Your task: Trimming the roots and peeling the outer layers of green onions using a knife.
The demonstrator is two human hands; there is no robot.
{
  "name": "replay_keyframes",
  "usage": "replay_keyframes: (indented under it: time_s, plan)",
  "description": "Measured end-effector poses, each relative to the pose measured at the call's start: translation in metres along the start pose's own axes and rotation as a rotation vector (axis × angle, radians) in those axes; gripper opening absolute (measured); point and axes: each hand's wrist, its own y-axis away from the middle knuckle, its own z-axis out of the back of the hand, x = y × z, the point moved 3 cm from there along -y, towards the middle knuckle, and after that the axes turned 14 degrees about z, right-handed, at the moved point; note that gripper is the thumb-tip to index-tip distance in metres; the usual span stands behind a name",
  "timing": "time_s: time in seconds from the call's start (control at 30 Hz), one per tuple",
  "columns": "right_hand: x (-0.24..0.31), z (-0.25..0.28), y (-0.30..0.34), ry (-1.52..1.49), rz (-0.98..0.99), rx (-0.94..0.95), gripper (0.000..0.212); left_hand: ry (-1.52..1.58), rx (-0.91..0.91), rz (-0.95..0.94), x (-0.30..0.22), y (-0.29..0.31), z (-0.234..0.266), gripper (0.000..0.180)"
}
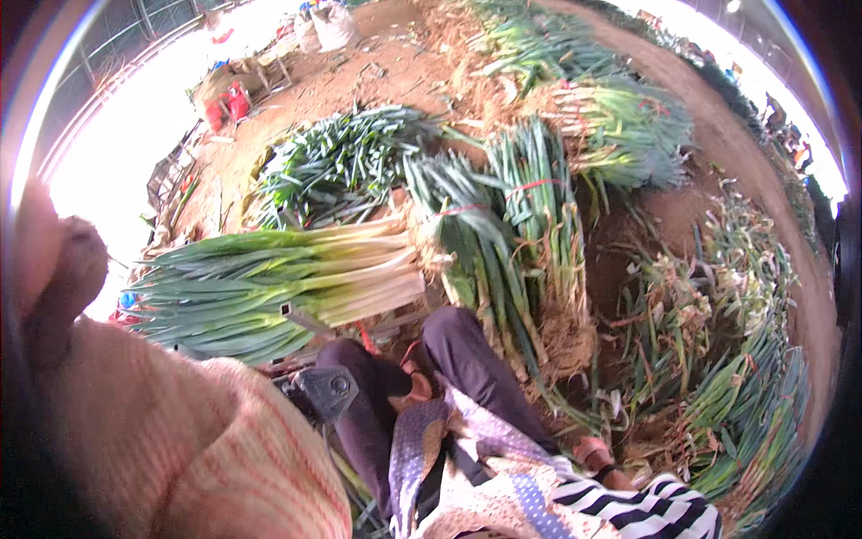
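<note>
My left arm, in a pinkish patterned sleeve [206, 440], is raised close to the lens. At its end my left hand [72, 265] is blurred and cut by the dark rim, so its fingers cannot be made out. Low on the right, beside my thigh, what looks like my right hand [591, 449] shows past a dark wrist band and a black-and-white striped sleeve [651, 510]; its fingers are unclear. Before my knees, long green onions [269, 278] lie sideways, white ends right, on a metal frame [305, 322]. A grey-black fitting [334, 393] sits by my left knee.
Tied onion bundles [539, 193] lie just beyond my right knee. Cut green tops [350, 162] are heaped farther off. More bundles [620, 126] stand at the back right. Loose onions and trimmings [673, 305] cover the soil on the right. White sacks [332, 27] are at the far end.
</note>
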Motion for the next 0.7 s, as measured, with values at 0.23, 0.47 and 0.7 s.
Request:
replay_keyframes:
  time_s: [0.23,0.47,0.7]
  plan:
    - [0.026,0.090,-0.002,-0.224,-0.119,-0.019,0.024,0.502,-0.051,0.867,0.044,0.091,-0.060,0.040]
    - [0.086,0.216,-0.051,-0.416,-0.026,-0.231,0.028,1.049,-0.021,1.748,0.111,0.245,-0.179,0.024]
    - [0.105,0.260,-0.151,-0.453,-0.025,-0.208,0.033,0.721,-0.154,2.216,0.107,0.366,-0.242,0.022]
